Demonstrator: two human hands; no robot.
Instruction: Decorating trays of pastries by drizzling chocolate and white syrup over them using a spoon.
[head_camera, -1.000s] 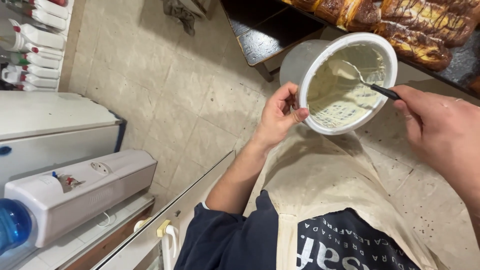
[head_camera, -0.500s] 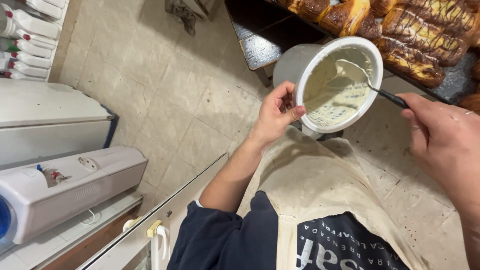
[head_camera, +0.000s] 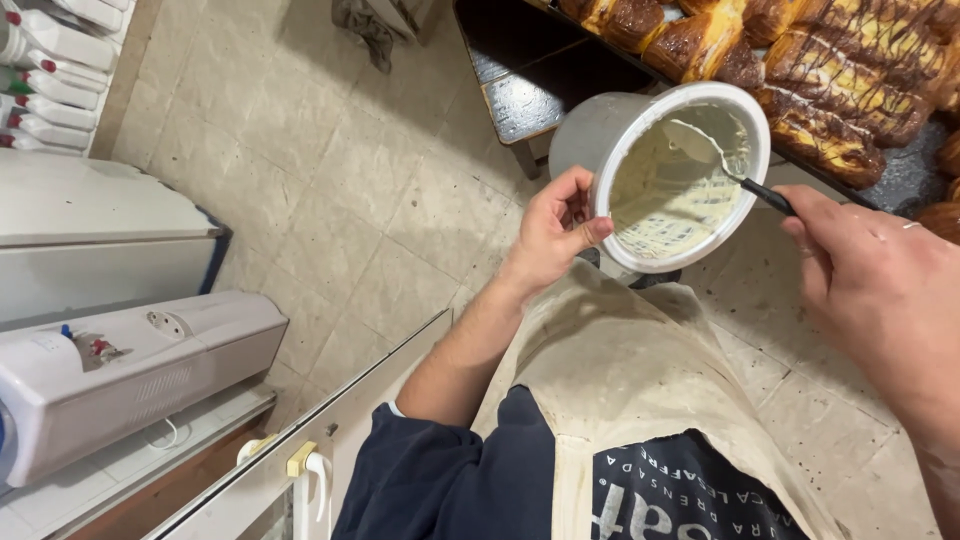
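Your left hand (head_camera: 553, 232) is closed around the rim of the white tub (head_camera: 655, 170), thumb hooked over the near edge and fingers wrapped behind the wall, holding it tipped toward you in the air, just in front of the dark tray (head_camera: 905, 175) of pastries (head_camera: 830, 75). Your right hand (head_camera: 880, 290) pinches the dark handle of the spoon (head_camera: 735, 165) between loosely curled fingers, and the spoon's bowl sits inside the tub against the far wall. Judging by the tub, most of the pale cream is gone: only a thin, streaked layer coats the bottom and sides, marked with scrape lines, so what you have left looks like gathering the last of it. The pastries nearest you already carry dark and pale drizzled lines across their browned tops, which suggests the topping work is well advanced; how many further along the tray are unfinished cannot be told, since the tray runs out of view. Below the tub hangs your cream-coloured apron (head_camera: 640, 400), smudged, over the tiled floor (head_camera: 330, 170). Off to your left stand a white appliance (head_camera: 130, 375) and a row of white bottles (head_camera: 45, 75), well apart from the work.
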